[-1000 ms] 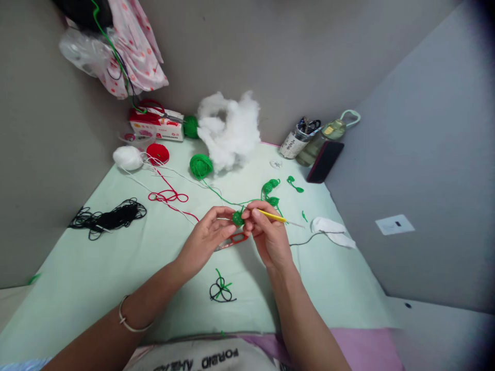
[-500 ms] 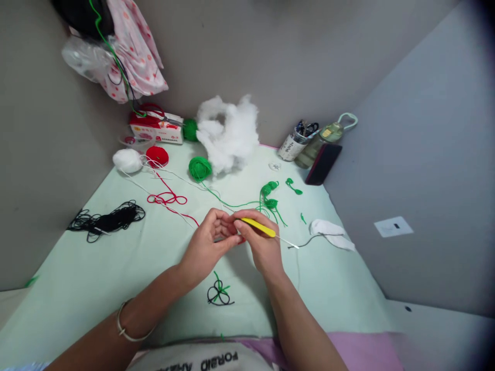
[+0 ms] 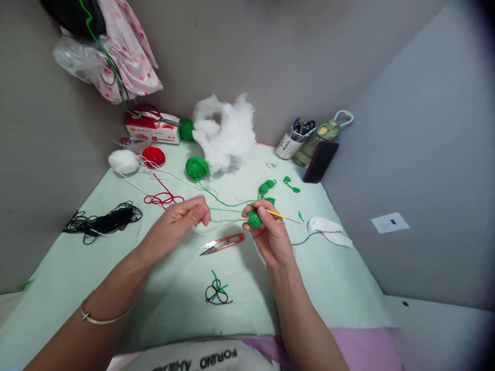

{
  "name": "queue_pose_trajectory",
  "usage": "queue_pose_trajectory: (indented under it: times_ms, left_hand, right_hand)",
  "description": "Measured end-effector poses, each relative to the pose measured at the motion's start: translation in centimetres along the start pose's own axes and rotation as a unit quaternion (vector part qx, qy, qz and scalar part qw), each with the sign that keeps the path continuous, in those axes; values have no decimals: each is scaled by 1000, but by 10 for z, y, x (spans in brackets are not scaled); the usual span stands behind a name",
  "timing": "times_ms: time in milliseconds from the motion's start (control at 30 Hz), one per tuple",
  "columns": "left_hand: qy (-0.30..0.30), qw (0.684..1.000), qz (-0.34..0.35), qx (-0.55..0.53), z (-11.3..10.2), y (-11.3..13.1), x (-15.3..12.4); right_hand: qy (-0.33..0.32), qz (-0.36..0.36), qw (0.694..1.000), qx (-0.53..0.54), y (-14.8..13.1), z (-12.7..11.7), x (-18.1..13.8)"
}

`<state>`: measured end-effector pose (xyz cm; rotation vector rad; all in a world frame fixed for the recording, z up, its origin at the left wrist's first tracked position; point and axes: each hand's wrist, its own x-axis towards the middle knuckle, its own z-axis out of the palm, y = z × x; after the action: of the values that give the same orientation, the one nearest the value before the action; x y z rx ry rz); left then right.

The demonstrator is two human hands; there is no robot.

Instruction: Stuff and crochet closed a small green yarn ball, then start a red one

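Observation:
My right hand (image 3: 274,238) holds a small rounded green crocheted piece (image 3: 254,220) between thumb and fingers. A yellow-handled crochet hook (image 3: 277,214) is tucked in that same hand, its metal end pointing right. My left hand (image 3: 183,219) is closed in a pinch on green yarn (image 3: 228,210), with two strands stretched across to the crocheted piece. Below that yarn lie red-handled thread snips (image 3: 224,243), blades apart. More green crocheted pieces (image 3: 266,187) rest just beyond my right hand.
White stuffing (image 3: 228,134), a green yarn ball (image 3: 197,168), red yarn (image 3: 153,157) and white yarn (image 3: 123,162) sit toward the back. Black yarn (image 3: 112,221) lies left. A phone (image 3: 320,162) leans by a bottle (image 3: 328,132) and pen cup (image 3: 290,145). Black-and-green loops (image 3: 217,291) lie in front.
My left hand has moved left, away from my right, drawing green yarn taut. The hook has shifted within my right hand. The green piece and the snips have come into sight.

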<state>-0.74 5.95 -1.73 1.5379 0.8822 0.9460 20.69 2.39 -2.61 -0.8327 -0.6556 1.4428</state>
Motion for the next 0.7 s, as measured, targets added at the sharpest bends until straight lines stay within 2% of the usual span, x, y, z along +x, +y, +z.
queue_pose_trajectory:
  times_ms: [33,100,233,333,433,533,600,633,700]
  left_hand:
    - [52,998,26,-18,-1,2,-1]
    - [110,989,37,-95,1,9,-4]
    - [131,945,-45,-297,13,30,-6]
    - [162,927,-71,-332,19,43,-1]
    - [198,924,-2,-327,25,43,7]
    - [231,930,169,-231,33,26,9]
    - [228,935,267,-58,38,9,7]
    - [198,940,275,46,40,1,5]
    - [163,931,277,174,42,-13,1]
  right_hand:
    - [-4,6,1000,0,1,1,0]
    - [-16,17,1000,2,5,5,0]
    - [-18,22,999,20,12,12,-2]
    - [-12,23,999,22,15,13,-3]
    - [-9,8,1000,14,17,13,-3]
    - [8,-13,1000,17,17,15,-3]
    - [25,-27,999,16,18,18,-4]
    - [32,-33,999,12,18,19,-4]
    - [41,-46,998,-3,19,21,-6]
